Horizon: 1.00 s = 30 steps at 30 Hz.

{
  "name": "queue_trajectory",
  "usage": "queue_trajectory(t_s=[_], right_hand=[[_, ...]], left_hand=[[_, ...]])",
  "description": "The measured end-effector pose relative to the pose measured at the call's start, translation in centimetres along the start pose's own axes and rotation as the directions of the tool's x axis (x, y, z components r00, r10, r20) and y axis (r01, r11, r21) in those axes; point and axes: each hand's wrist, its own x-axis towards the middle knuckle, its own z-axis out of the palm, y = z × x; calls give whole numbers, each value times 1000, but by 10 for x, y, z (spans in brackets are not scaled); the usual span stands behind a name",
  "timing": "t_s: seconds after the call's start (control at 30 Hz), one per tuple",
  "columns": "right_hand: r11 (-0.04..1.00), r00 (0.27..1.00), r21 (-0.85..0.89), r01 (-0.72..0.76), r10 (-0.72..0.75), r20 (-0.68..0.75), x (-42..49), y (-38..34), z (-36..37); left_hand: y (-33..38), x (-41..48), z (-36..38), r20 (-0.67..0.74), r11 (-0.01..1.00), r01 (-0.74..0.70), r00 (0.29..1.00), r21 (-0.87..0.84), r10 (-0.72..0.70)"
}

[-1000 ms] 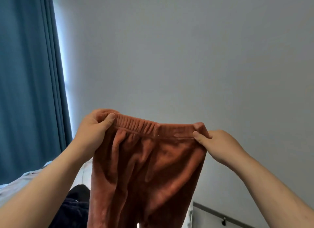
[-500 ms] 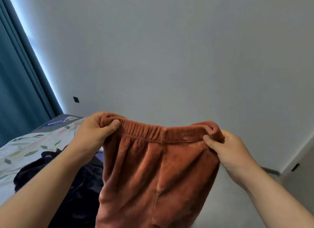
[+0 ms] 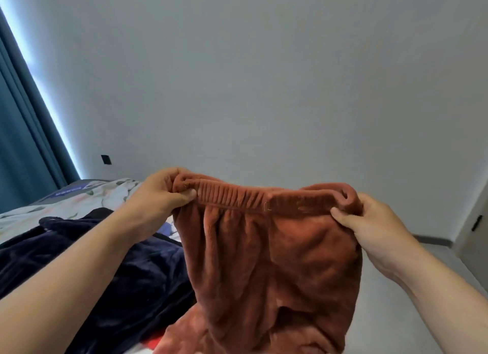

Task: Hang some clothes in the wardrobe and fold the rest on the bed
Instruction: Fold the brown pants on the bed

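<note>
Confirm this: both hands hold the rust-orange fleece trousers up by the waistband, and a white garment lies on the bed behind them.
Wrong colour. The head view shows the garment on the bed is dark navy. The left hand and right hand do hold the rust-orange fleece trousers by the waistband.

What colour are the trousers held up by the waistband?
Rust orange, plush-looking trousers, plain with no pattern; the head view, the only one, shows them.

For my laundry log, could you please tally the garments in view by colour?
Rust-orange: 1, the fleece trousers, held up by the waistband between the left hand and right hand.
Navy: 1, the plush garment lying on the bed.
Total: 2
</note>
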Motion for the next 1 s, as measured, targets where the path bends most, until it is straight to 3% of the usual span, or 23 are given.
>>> queue_trajectory(t_s=[0.23, 0.33, 0.6, 0.73, 0.83, 1.0], right_hand=[[993, 995, -71, 96, -97, -24, -85, -33, 46], [999, 999, 19, 37, -37, -16, -118, -76, 63], [953, 996, 290, -82, 89, -11, -162, -171, 73], [863, 973, 478, -164, 221, -65, -167, -186, 99], [851, 987, 525, -30, 109, -119, -172, -188, 131], [926, 983, 340, 163, -182, 25, -202, -192, 170]], left_hand=[[-11, -56, -61, -52, 994, -109, 993, -20, 108], [9, -70, -89, -105, 988, -129, 987, -80, 121], [75, -87, -145, -27, 925, -78, 997, -372, 73], [97, -93, -128, -120, 909, 18, 990, -416, -74], [118, -113, -91, -196, 870, -30, 977, -493, -78], [146, -163, -44, -7, 835, -129, 989, -535, 148]])
